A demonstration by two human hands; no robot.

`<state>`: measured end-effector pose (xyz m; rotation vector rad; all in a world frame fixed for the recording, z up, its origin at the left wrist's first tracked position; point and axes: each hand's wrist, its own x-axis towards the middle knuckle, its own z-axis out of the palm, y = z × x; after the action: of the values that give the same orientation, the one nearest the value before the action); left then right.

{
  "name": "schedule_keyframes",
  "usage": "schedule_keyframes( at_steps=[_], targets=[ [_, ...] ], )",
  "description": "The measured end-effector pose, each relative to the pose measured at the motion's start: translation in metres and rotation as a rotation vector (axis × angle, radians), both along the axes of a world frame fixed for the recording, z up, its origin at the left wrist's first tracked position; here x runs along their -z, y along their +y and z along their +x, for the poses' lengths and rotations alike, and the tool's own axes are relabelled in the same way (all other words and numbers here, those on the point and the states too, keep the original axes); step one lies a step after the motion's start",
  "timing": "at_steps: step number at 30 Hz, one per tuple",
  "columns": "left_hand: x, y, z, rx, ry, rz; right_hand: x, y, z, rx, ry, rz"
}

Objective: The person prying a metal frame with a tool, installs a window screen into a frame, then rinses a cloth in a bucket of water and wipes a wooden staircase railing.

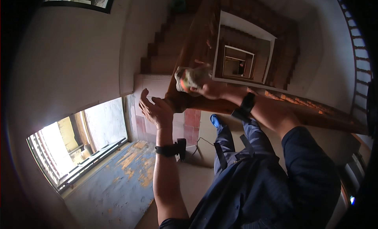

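A crumpled pale-green cloth (193, 78) with an orange patch lies over the corner of the brown wooden banister (307, 120). My right hand (212, 90) grips this cloth from the right, slightly blurred by motion, its fingers partly hidden by the folds. To the left of the corner post (178, 101), my left hand (156, 111) is raised with its fingers apart and holds nothing. Each wrist wears a black strap; a small dark box sits on the left strap (173, 148).
Beyond the banister, a deep square stairwell (240, 65) drops away. Stairs (169, 44) run along the wall at upper left. A bright window (82, 136) and a worn blue-grey surface (114, 185) are at lower left. A thin dark cable (201, 144) hangs near my legs.
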<state>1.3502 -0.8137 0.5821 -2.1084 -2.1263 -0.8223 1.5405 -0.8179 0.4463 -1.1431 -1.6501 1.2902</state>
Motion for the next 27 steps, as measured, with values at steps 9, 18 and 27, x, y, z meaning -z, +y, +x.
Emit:
schedule_keyframes(
  at_steps=[9, 18, 27],
  targets=[
    [0.007, 0.017, 0.032, 0.064, -0.116, 0.016, 0.098, 0.005, 0.047, -0.261, 0.489, -0.009],
    [0.014, 0.011, -0.027, 0.028, -0.227, -0.038, -0.017, -0.080, 0.071, -0.277, -0.487, -0.171],
    [0.008, 0.013, -0.039, 0.012, -0.175, -0.096, -0.098, -0.197, 0.225, 0.104, -0.564, 0.042]
  ],
)
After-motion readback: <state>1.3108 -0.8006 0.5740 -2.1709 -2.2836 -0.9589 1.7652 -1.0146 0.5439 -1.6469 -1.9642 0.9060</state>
